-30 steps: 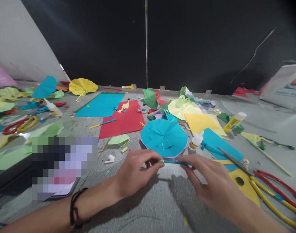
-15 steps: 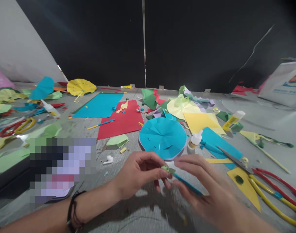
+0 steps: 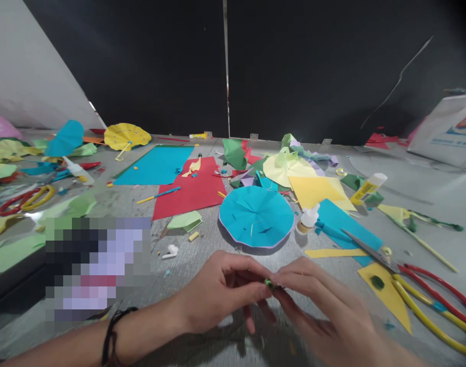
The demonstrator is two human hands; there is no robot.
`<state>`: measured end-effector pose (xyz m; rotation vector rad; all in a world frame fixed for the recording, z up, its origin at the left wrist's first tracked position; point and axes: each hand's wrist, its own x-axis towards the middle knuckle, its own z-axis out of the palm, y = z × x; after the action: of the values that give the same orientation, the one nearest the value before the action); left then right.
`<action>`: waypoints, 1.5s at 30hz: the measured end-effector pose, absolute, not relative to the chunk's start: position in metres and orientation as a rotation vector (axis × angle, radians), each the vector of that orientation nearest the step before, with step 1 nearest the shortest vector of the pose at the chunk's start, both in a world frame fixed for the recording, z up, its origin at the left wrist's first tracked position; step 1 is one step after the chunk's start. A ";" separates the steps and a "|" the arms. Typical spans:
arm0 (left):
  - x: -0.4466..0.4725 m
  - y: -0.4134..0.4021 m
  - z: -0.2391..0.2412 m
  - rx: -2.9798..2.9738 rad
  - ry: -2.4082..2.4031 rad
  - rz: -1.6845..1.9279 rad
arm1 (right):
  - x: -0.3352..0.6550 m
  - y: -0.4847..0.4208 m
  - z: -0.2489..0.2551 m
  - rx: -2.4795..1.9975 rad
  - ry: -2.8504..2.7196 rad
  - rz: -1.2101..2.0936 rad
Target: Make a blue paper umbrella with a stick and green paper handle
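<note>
My left hand [image 3: 221, 293] and my right hand [image 3: 317, 300] meet low in front of me, their fingertips pinching a small green paper piece [image 3: 270, 283] between them. Fingers hide most of it, and I cannot tell whether the thin blue stick seen earlier is still inside. Just beyond my hands lies a round blue paper disc [image 3: 255, 216] with several slits and a lilac edge. A white earbud [image 3: 170, 251] rests left of my left hand.
Metal scissors [image 3: 370, 250] with long red and yellow handles lie at right, near a small glue bottle [image 3: 308, 219] and a glue stick [image 3: 368, 188]. Red and blue sheets [image 3: 190, 191] and paper scraps cover the floor. A pixelated patch [image 3: 97, 270] sits left.
My hands have come closer together and lower, now closed around the green piece. The blue stick, visible earlier, no longer shows. The view has shifted slightly.
</note>
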<state>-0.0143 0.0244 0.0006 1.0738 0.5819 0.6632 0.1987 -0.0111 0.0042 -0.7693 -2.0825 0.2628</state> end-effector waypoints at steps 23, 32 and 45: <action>-0.013 0.026 0.003 1.222 0.782 0.433 | 0.201 -0.006 0.000 -0.762 -2.163 0.229; -0.015 0.028 0.001 1.184 0.737 0.548 | 0.202 -0.004 0.000 -0.726 -2.165 0.255; -0.013 0.024 -0.001 1.130 0.655 0.557 | 0.198 -0.005 0.006 -0.655 -2.146 0.254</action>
<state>-0.0126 0.0245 -0.0014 1.1297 0.6548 0.5569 0.1979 -0.0051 0.0062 -0.6546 -2.1462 0.2539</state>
